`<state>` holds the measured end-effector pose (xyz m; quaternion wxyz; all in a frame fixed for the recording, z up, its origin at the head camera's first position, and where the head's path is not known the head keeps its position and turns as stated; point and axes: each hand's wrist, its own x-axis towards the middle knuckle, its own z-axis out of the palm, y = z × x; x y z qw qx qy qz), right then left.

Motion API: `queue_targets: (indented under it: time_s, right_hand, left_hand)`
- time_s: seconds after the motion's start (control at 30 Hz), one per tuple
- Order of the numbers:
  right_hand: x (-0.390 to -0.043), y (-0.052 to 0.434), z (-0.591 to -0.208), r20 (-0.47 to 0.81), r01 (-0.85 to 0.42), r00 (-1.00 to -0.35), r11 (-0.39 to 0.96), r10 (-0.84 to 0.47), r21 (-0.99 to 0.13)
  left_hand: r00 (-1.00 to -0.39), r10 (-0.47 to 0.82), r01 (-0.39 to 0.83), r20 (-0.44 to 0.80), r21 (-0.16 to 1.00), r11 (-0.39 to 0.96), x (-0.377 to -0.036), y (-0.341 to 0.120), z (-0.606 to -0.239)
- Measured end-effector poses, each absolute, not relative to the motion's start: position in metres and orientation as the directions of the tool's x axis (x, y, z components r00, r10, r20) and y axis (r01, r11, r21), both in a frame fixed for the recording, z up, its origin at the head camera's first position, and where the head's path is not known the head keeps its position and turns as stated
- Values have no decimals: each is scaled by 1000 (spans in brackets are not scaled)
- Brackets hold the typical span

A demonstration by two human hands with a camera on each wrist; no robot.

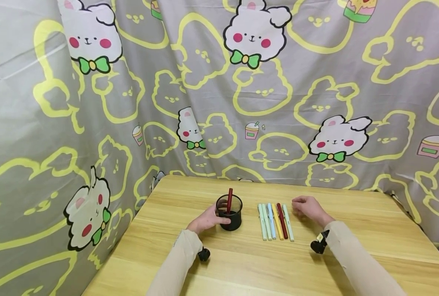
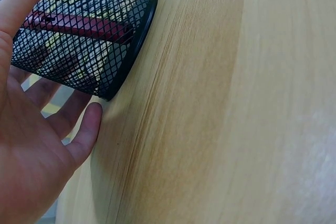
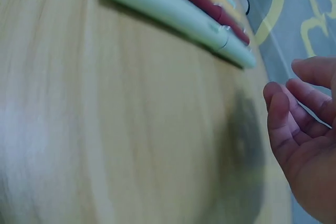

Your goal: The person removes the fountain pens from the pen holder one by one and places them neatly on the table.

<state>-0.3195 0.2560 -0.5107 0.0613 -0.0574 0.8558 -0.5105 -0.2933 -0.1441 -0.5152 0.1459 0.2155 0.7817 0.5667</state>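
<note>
Pen row point(image 1: 276, 221) beside mesh cup point(image 1: 229, 212)

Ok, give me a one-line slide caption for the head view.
Left hand holds a black mesh pen cup with one dark red pen; right hand hovers beside six coloured pens.

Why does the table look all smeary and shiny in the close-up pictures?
Right wrist view: the wooden table is blurred by its closeness to the camera, with pale glare at left and a soft dark shadow near the right hand; the pale green pen is soft too. Left wrist view: the black mesh pen cup is sharp, with white sheen on the table at right. Head view: evenly lit, edges bent.
</note>
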Motion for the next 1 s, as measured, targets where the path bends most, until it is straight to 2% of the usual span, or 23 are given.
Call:
queue_targets:
  time_s: [0.37,0.67,1.0]
  right_hand:
    - [-317,234,-491,43,-134,-977,445,-208,-885]
    - [-316,218,-476,46,-156,-970,461,-240,-874]
    - [-318,190,-464,69,-179,-961,416,-267,-891]
  left_hand:
    - [-878,478,151,0,948,279,-290,-144,-513]
    - [-874,486,153,0,949,275,-292,-143,-512]
    - [-874,485,150,5,954,260,-291,-144,-515]
